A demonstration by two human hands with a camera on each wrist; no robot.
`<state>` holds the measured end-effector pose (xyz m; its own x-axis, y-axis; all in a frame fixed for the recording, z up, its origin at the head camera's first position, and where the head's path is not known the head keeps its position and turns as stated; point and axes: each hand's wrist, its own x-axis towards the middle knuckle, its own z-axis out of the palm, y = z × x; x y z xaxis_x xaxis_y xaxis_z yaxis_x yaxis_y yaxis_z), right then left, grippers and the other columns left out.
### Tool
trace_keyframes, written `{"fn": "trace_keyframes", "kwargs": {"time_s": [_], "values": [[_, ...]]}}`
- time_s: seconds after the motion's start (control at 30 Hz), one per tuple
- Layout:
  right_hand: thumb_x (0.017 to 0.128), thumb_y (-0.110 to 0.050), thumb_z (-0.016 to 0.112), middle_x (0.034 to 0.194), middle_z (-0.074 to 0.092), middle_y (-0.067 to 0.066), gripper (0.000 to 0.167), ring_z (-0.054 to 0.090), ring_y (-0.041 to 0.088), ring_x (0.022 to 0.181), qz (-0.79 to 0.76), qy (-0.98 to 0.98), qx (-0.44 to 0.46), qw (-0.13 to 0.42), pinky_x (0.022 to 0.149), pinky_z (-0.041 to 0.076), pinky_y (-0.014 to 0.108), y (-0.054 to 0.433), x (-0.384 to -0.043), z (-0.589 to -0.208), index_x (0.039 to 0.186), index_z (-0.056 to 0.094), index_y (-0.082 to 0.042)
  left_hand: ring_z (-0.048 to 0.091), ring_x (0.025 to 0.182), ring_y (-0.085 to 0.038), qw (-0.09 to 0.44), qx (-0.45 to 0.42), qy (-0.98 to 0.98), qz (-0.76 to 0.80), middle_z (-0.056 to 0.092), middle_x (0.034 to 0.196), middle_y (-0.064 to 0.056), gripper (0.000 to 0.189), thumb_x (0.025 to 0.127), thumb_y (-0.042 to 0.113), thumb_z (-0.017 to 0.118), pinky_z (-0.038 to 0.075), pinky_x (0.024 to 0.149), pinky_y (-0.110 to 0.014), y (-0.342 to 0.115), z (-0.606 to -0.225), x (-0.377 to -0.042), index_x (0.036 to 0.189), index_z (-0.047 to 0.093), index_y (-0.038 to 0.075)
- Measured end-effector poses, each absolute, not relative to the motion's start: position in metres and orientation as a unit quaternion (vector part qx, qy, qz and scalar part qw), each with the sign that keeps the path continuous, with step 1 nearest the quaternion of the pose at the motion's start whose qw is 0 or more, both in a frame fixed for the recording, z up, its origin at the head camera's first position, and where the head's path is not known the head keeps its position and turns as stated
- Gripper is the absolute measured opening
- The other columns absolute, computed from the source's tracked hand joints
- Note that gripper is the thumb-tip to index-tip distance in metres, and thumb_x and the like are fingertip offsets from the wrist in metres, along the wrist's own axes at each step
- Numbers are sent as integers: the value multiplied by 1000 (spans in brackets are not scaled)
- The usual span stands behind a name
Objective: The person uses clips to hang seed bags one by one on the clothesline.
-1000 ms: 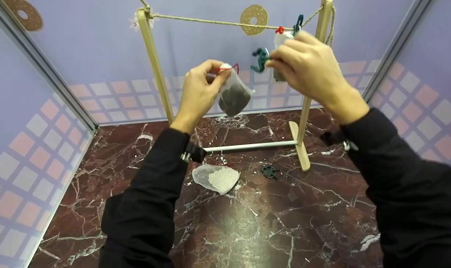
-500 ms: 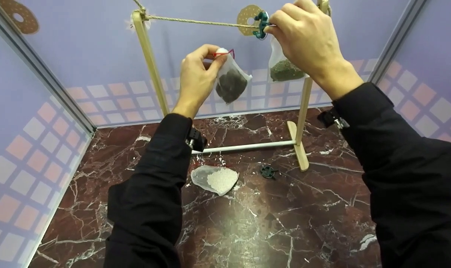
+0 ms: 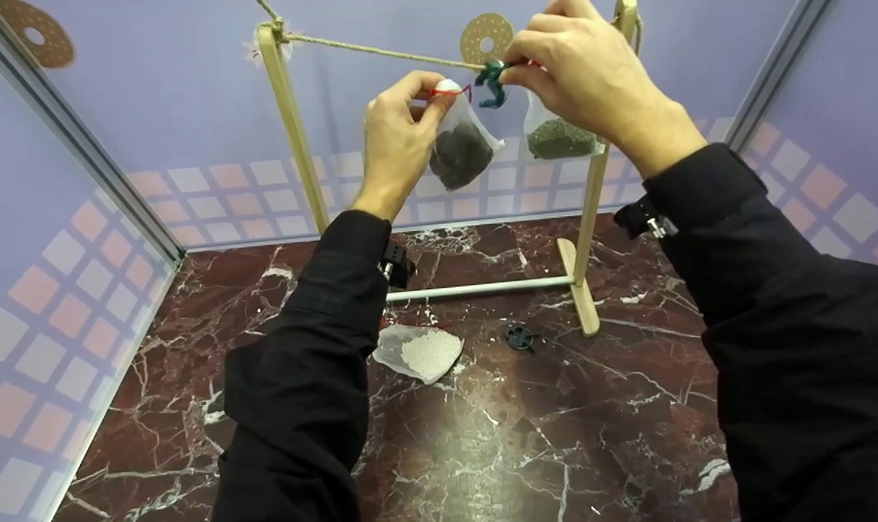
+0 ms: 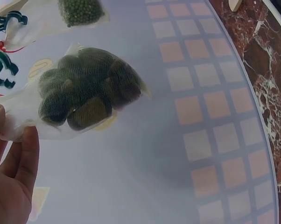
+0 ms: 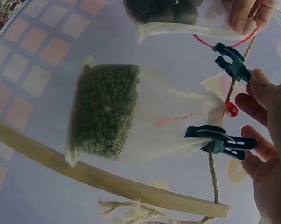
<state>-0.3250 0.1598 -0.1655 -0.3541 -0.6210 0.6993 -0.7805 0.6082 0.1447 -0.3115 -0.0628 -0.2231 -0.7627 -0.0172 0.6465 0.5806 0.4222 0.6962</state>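
Observation:
My left hand pinches the gathered neck of a white mesh bag of dark, stone-like lumps, with a red drawstring at its top. Between thumb and fingers, my right hand pinches a dark green clip at the rope, just right of that bag. Whether its jaws grip the rope I cannot tell. A second mesh bag, of small green beans, hangs on the rope from another green clip, close to my right fingers. In the head view the right hand hides this second clip.
Wooden posts carry the rope, joined below by a white bar. On the marbled table lie a mesh bag of white grains and another dark green clip. Patterned panels stand behind and at both sides.
My right hand has carried its clip up to the rope, then slightly left and down, and the rope now dips there. My left hand has raised the bag of dark lumps towards the rope.

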Motion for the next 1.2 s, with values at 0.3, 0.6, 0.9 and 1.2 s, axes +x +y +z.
{"fn": "trace_keyframes", "kwargs": {"time_s": [0.3, 0.6, 0.9, 1.2], "values": [[99, -23, 67, 100, 68, 18, 27, 54, 39, 108, 122, -826, 417, 359, 102, 40, 47, 157, -323, -168, 105, 74, 2, 72, 86, -12, 305, -203, -776, -514, 75, 99, 1, 18, 95, 22, 72, 56, 79, -21, -51, -223, -313, 103, 74, 7], [101, -30, 63, 104, 67, 20, 37, 51, 40, 110, 95, -832, 410, 362, 107, 36, 49, 152, -319, -175, 111, 69, 5, 67, 91, -11, 306, -194, -764, -534, 70, 102, -3, 19, 94, 20, 72, 55, 82, -20, -48, -224, -313, 105, 75, 6], [101, -47, 54, 116, 62, 22, 62, 48, 43, 120, 54, -843, 395, 362, 122, 11, 57, 153, -318, -183, 140, 55, 1, 66, 88, -11, 308, -198, -761, -536, 69, 100, -3, 18, 95, 20, 72, 55, 81, -21, -50, -224, -312, 105, 74, 5], [99, -39, 65, 115, 62, 22, 60, 50, 42, 114, 47, -833, 399, 379, 112, 34, 52, 153, -318, -188, 143, 54, 0, 68, 87, -13, 291, -194, -768, -537, 70, 103, -3, 20, 95, 21, 71, 56, 80, -23, -50, -226, -311, 107, 73, 5]]}}
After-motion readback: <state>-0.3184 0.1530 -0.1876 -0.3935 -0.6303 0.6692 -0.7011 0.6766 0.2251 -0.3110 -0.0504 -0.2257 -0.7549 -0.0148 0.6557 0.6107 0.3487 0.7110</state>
